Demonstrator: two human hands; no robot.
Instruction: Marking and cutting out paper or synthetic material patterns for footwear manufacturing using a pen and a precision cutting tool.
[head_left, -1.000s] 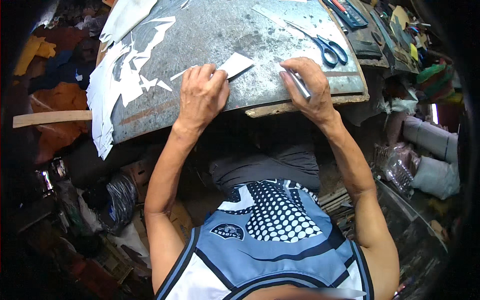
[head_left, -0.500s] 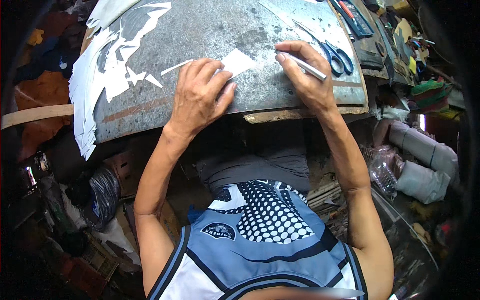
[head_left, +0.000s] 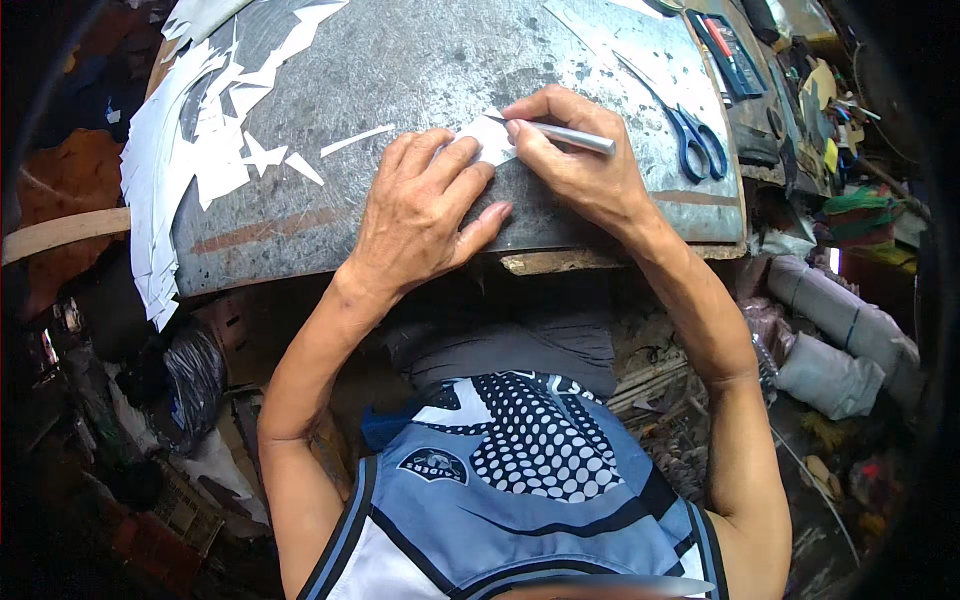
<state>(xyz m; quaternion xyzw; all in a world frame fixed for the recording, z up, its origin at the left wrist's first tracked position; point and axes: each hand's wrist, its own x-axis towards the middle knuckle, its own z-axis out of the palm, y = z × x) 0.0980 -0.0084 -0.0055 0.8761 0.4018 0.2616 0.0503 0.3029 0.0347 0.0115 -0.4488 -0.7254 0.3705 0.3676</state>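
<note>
My left hand (head_left: 425, 200) lies flat with its fingers stretched out, its fingertips pressing a small white piece of sheet material (head_left: 492, 143) onto the metal-topped table (head_left: 420, 70). My right hand (head_left: 592, 165) is closed round a slim silver craft knife (head_left: 570, 135). The knife's pointed tip meets the upper part of the white piece. Part of that piece is hidden under my left fingers. A thin white strip (head_left: 357, 140) rests just beyond my left hand. To the right of my right hand lie scissors (head_left: 692, 140) with dark blue handles.
White offcuts (head_left: 160, 180) pile along the table's left side and hang over its edge. A dark blue tray (head_left: 725, 55) with a red-handled tool sits at the far right. Below on the right are wrapped rolls (head_left: 845, 310). A wooden strip (head_left: 65, 233) juts out at left.
My right hand has moved left with the craft knife, bringing its tip onto the white piece. My left hand has shifted slightly, its fingers covering more of the piece.
</note>
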